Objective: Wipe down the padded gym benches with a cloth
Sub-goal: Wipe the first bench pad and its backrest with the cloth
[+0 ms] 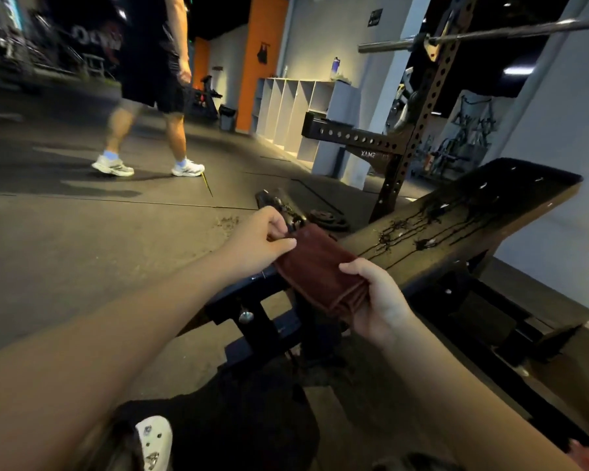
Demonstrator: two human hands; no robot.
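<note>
My left hand (pixel 264 237) and right hand (pixel 376 297) pinch a folded dark-red terry cloth (pixel 315 266); the black padded bench (pixel 456 215) lies at two o'clock.

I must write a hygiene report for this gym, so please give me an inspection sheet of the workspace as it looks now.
Surface: inclined bench pad, dark, with wet-looking streaks down it.
Job's things: folded dark red cloth, held near the pad's lower end; whether it touches the pad cannot be told.
Clutter: weight plate lying on the floor beyond the cloth.
Grippers: left hand pinches the cloth's far corner; right hand grips its near end.
Cables: nothing seen.
Surroundings: perforated rack upright carrying a barbell; white cubby shelves; another person walking across the floor.
</note>
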